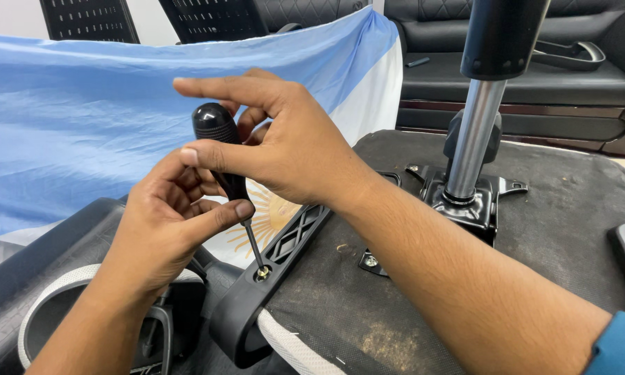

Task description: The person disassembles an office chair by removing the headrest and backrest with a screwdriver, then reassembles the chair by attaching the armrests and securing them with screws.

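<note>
Pale blue and white cloth banner with a golden sun emblem (83, 118) draped across the background. Behind it, black perforated chair backs (90, 19). Right: black quilted leather sofa (520, 76). Even indoor light.

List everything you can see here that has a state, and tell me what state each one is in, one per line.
screwdriver: gripped, tip seated in the screw.
screw: in the armrest bracket's hole, under the tip.
armrest bracket: lying on the seat underside.
left hand: closed around the shaft.
right hand: on the handle, index finger extended.
chair seat: upside down.
gas cylinder: standing upright in its base plate.
</note>
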